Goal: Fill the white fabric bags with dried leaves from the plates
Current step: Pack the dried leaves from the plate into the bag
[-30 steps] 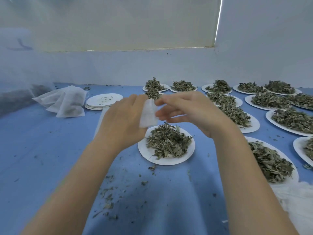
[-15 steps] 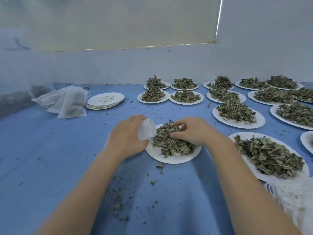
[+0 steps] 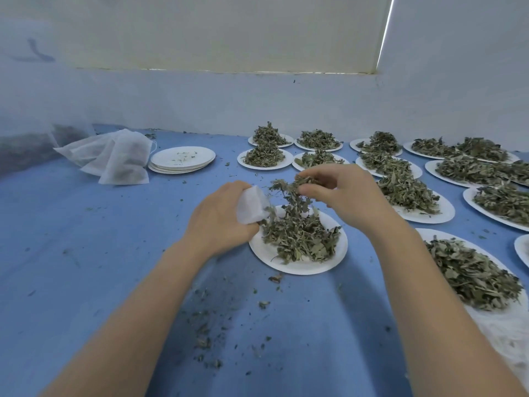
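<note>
Mostly undone still, judging by the spread: the blue table (image 3: pixel 86 253) carries well over a dozen white paper plates heaped with dried leaves (image 3: pixel 475 170) along the right and back, none looking touched. Done so far, as a guess: a pile of filled white fabric bags (image 3: pixel 114 156) at back left, dark contents showing through, and just beside it a stack of emptied plates (image 3: pixel 183 160) with only crumbs. Leaf crumbs (image 3: pixel 206 339) scatter the near table. Current plate (image 3: pixel 300 265) sits centre, its heap (image 3: pixel 300 236) nearly full, so this bag has barely begun. Left hand (image 3: pixel 220 219) grips a small white fabric bag (image 3: pixel 252 206) at the plate's left rim, mouth facing the heap. Right hand (image 3: pixel 343 193) is above the plate, fingers pinching a clump of leaves (image 3: pixel 292 187) that trails down towards the heap, near the bag mouth but not yet in. Hands are apart.
</note>
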Demonstrator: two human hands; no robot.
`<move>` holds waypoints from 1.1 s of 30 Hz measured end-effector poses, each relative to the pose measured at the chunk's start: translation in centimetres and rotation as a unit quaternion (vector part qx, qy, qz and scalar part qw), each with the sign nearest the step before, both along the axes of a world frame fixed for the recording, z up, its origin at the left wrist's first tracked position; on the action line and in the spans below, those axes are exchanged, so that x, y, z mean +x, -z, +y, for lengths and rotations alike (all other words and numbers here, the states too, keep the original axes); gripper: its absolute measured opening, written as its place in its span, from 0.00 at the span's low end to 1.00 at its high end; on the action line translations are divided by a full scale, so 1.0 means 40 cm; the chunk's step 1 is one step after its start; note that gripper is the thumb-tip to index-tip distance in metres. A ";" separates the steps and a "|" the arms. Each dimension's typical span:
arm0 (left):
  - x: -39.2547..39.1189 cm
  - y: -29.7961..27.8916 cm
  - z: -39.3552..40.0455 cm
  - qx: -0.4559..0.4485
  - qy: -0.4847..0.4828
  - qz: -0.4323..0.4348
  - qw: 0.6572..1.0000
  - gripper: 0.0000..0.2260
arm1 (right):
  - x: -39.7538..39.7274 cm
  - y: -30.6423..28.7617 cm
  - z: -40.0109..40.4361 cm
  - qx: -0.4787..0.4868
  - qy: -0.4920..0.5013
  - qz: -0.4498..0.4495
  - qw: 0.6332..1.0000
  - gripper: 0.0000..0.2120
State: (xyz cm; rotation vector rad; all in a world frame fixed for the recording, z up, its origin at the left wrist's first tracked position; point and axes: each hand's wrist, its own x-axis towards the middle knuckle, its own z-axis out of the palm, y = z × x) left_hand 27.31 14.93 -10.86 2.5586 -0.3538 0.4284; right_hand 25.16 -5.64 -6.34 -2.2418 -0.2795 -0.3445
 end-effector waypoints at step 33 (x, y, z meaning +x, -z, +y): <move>-0.028 -0.010 -0.048 -0.191 0.037 0.043 0.980 0.17 | -0.033 -0.017 0.033 0.027 -0.103 0.095 0.990 0.18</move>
